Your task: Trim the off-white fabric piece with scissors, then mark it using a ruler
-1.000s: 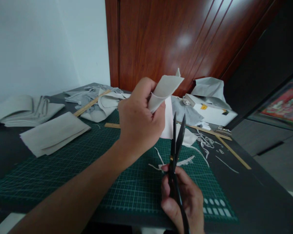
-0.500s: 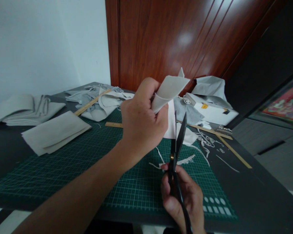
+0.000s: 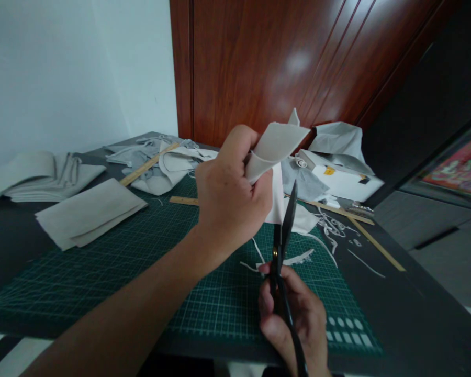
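Observation:
My left hand (image 3: 231,188) is closed around a piece of off-white fabric (image 3: 280,142), raised above the mat; a folded end sticks out past the thumb and another part hangs below the fist. My right hand (image 3: 296,319) grips black scissors (image 3: 286,230), blades pointing away and slightly apart. The upper blade stands in front of the hanging fabric, and the lower blade is partly hidden by it. Under the scissors, thin white fabric strips (image 3: 300,257) lie on the green cutting mat (image 3: 215,309).
Folded fabric (image 3: 90,212) lies on the mat's left, with a stack of cloth (image 3: 55,178) beyond. Grey scraps (image 3: 153,167) sit at the back under a wooden ruler (image 3: 149,165). At right are a white box (image 3: 345,180), more wooden rulers (image 3: 377,243) and tangled cord (image 3: 332,228).
The scissor blades have come closer together, and the lower one now passes behind the hanging fabric. My left hand and its fabric have shifted slightly right.

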A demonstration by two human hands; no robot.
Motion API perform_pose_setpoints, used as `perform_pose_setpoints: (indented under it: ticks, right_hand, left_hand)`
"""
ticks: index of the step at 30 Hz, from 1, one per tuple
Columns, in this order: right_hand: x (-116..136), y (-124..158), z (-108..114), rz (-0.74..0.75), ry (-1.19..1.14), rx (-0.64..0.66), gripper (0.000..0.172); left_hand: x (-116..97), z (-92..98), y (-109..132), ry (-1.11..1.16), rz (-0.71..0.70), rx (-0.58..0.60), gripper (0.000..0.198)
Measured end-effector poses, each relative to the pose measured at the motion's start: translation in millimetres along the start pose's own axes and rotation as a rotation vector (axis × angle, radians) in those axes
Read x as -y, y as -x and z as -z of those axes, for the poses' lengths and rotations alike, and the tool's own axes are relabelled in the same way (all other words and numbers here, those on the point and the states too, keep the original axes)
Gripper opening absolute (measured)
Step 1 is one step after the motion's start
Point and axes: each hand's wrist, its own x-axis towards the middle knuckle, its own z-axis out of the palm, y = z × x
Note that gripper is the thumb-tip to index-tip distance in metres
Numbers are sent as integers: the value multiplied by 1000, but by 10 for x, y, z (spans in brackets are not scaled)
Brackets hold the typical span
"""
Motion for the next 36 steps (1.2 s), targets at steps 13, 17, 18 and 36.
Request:
perform_pose_setpoints:
  ticks: [13,17,18,36]
  right_hand:
    - [-2,-22,-6,22,5,-5,59]
    - [-9,-13,-6,13,-3,-12,58]
    - [-13,-9,-6,12,-5,-16,57]
    - [-19,5,4,2,-29,17,57]
  left_hand:
    - [-16,10,18,13,18,5,11]
    - [-10,2,17,40,26,14,12]
    - [-9,0,17,39,34,15,12]
    - [22,-22,32,39,53,-15,12]
